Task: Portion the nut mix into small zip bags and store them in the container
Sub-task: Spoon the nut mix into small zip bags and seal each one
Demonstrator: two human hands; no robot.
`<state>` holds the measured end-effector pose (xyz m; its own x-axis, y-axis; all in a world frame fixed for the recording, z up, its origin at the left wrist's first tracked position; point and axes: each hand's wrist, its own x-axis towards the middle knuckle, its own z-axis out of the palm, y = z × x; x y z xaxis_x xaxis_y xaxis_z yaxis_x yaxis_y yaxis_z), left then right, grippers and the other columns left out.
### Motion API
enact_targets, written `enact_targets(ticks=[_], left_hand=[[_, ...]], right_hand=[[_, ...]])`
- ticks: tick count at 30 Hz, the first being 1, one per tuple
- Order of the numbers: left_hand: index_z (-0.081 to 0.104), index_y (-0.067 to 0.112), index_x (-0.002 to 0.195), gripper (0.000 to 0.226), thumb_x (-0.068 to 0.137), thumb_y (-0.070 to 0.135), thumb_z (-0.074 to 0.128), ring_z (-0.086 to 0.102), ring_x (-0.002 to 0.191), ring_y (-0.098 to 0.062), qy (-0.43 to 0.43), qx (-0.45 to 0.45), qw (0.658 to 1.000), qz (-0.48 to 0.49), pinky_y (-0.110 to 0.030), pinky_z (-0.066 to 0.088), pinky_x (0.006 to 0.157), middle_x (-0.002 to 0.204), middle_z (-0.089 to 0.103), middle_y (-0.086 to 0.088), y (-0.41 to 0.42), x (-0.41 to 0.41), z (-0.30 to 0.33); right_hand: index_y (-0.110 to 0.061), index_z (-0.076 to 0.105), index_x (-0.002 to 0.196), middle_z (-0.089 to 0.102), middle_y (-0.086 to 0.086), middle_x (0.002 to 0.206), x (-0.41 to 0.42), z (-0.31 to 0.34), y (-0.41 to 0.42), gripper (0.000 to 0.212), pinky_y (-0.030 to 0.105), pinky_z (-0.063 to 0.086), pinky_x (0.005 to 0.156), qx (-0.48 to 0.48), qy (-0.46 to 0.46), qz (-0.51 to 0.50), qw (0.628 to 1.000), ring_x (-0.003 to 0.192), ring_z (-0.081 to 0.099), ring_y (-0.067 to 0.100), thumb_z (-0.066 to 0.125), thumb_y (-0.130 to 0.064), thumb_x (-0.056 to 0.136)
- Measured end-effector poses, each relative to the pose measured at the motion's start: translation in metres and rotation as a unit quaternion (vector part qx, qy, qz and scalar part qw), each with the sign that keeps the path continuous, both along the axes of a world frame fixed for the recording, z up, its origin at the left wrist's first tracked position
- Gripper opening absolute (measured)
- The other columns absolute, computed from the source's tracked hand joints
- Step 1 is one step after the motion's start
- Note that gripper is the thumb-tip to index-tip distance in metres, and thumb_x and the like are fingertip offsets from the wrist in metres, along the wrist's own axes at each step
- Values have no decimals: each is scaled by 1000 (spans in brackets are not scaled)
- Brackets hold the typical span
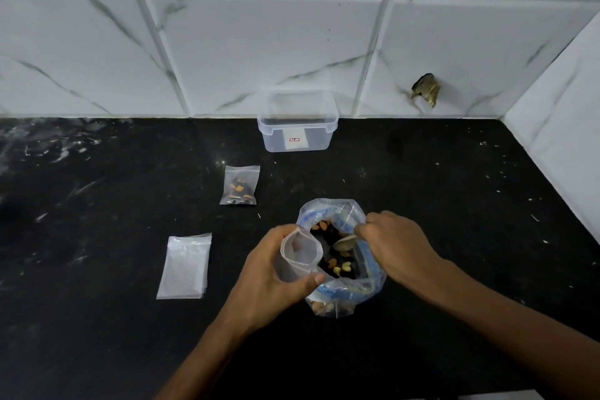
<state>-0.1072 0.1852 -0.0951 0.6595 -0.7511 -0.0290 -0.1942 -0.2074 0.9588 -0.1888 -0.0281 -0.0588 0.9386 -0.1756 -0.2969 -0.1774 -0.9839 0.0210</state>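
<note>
Left hand (276,273) gripping small open bag (300,256) at big nut bag (341,256) rim. Right hand (394,243) pinching spoon (344,243) inside. Filled bag (240,186) sitting between nut bag and container (297,127) at desk (454,188) back edge. Empty bags (185,266) lying left, bare desk around.

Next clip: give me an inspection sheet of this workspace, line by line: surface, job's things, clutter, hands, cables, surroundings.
Surface: black stone counter, flecked with pale marks and scuffs.
Job's things: large bag of nut mix open near the front; clear container without a lid at the wall, no bags seen inside; one filled small bag lying flat between them; stack of empty small bags further left.
Clutter: nothing seen.
Hands: left hand holds an open small zip bag at the large bag's mouth; right hand pinches the large bag's rim.
Cables: nothing seen.
Surroundings: white marbled wall tiles; broken hole in one tile, at right.
</note>
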Motion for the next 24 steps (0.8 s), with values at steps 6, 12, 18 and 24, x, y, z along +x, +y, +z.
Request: enact_targets(ticks=[6, 12, 18, 24], left_hand=[[55, 48, 117, 52, 78, 30, 83, 59, 116, -6, 27, 15, 998, -50, -24, 50, 91, 119, 61, 19, 4, -9, -2], [52, 51, 120, 52, 74, 53, 78, 59, 116, -6, 9, 42, 998, -37, -40, 49, 100, 119, 63, 19, -5, -18, -9], [56, 47, 116, 47, 76, 36, 78, 62, 112, -6, 84, 26, 995, -45, -37, 52, 98, 116, 63, 18, -12, -25, -13], [57, 34, 121, 48, 80, 25, 79, 61, 109, -1, 67, 32, 996, -43, -16, 49, 90, 113, 62, 24, -19, -32, -17]], right_hand=[[-21, 62, 116, 57, 1, 109, 1, -10, -4, 23, 31, 54, 82, 41, 59, -25, 997, 93, 60, 14, 58, -19, 93], [-19, 67, 110, 60, 3, 103, 5, -20, -7, 20, 32, 56, 79, 86, 49, -77, 992, 86, 63, 14, 56, -15, 94], [-16, 71, 100, 68, 2, 96, 9, -33, 0, 20, 32, 57, 77, 156, 42, -106, 981, 83, 66, 15, 53, -10, 93], [-17, 73, 104, 71, -1, 104, 17, -38, -5, 26, 24, 53, 80, 238, 46, -158, 957, 91, 65, 10, 52, -7, 93]])
